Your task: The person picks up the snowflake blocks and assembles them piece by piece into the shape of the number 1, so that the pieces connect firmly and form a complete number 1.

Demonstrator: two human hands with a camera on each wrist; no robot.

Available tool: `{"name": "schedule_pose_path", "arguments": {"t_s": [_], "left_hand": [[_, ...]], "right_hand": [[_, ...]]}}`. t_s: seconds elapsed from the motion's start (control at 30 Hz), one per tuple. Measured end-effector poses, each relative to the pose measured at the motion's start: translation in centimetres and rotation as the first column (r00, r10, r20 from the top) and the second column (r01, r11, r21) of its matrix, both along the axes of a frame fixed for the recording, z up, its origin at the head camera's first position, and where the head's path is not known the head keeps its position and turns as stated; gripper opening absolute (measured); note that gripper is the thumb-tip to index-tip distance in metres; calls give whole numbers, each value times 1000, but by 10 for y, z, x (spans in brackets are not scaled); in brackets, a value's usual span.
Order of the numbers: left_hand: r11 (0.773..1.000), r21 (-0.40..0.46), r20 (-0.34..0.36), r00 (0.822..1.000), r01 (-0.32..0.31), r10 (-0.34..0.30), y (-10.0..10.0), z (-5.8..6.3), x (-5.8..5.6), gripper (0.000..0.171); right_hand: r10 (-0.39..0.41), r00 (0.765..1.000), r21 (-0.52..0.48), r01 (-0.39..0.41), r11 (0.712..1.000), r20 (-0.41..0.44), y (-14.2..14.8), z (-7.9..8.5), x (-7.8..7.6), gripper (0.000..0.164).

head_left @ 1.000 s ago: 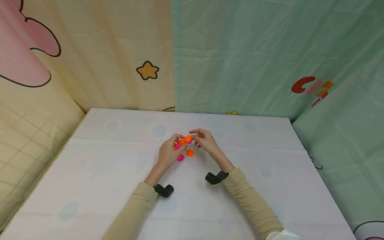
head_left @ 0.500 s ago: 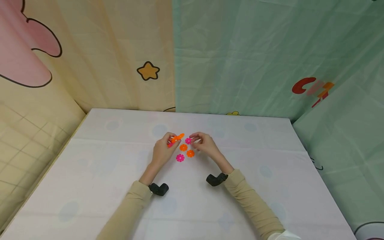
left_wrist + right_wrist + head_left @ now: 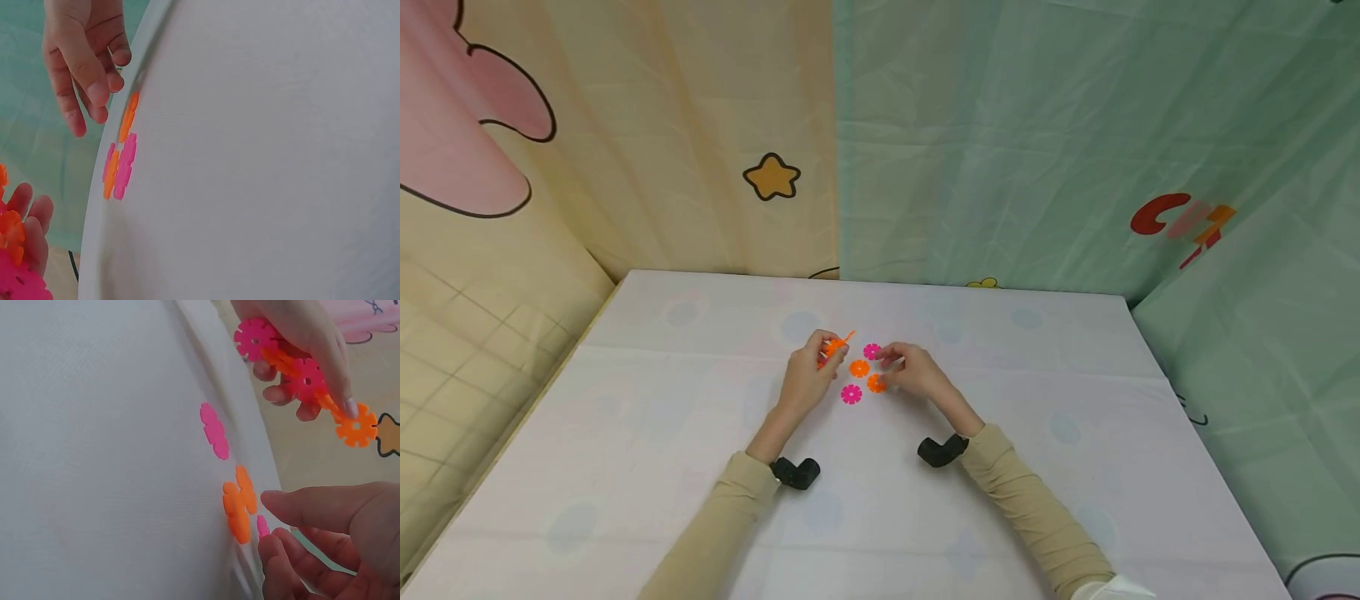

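In the head view my left hand (image 3: 802, 382) grips a chain of interlocked notched plastic discs (image 3: 834, 347), held up above the table. The right wrist view shows pink and orange pieces alternating, with an orange disc (image 3: 356, 425) at the end by my thumb. My right hand (image 3: 914, 372) holds nothing; its bent fingers and thumb are apart, just right of the loose discs. Nearest to it are an orange disc (image 3: 876, 383) and a pink disc (image 3: 871, 352). Another orange disc (image 3: 859, 368) and a second pink disc (image 3: 851, 394) lie flat between the hands.
A white cloth covers the table (image 3: 1000, 517). Behind it hang a beige curtain (image 3: 700, 100) and a green curtain (image 3: 985, 150). Each wrist carries a black camera mount (image 3: 796, 473).
My left hand has moved left with the disc chain, away from my right hand. My right hand has come off the chain and dropped slightly nearer the loose orange disc.
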State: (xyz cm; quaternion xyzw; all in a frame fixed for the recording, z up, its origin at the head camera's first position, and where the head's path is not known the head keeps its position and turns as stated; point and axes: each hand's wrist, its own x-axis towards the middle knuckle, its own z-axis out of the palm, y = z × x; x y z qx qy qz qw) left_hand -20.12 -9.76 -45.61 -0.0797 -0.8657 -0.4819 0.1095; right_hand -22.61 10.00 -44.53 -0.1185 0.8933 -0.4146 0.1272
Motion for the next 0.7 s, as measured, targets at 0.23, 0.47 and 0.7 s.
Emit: {"name": "schedule_pose_path", "arguments": {"t_s": [0.23, 0.47, 0.7], "left_hand": [[1000, -7, 9, 1000, 26, -26, -2, 1, 0, 25], [999, -49, 13, 1000, 11, -10, -3, 1, 0, 26], [998, -60, 18, 1000, -13, 14, -3, 2, 1, 26]], "right_hand": [[-19, 999, 46, 17, 999, 34, -2, -3, 0, 32], [5, 999, 116, -10, 993, 41, -5, -8, 1, 30], [11, 999, 182, -17, 983, 33, -8, -8, 1, 30]]}}
